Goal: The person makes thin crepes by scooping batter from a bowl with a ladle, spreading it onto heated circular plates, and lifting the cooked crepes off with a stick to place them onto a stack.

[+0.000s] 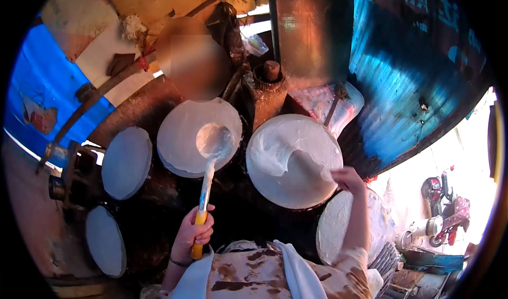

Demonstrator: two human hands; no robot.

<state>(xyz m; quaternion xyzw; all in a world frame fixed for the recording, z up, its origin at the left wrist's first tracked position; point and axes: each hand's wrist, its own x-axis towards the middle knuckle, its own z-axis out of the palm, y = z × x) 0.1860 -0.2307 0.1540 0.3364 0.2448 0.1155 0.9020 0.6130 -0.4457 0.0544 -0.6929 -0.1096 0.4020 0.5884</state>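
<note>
My left hand (193, 234) is closed around the yellow handle of a ladle (205, 185). The ladle's bowl, coated in white batter, is over the upper-left round plate (174, 124). My right hand (349, 179) is at the right rim of another round plate (270, 185), fingers stretched toward its surface, palm turned away. Thick white batter (272, 156) lies in a curved smear on that plate, beside a smoother grey patch. Whether my right fingertips touch the batter is hard to make out.
More pale round plates stand around me: two at left (127, 164) (106, 241) and one under my right forearm (327, 227). A rusty post (269, 95) rises behind the middle. Blue corrugated sheeting (407, 87) slants at right, with a scooter (447, 209) beyond.
</note>
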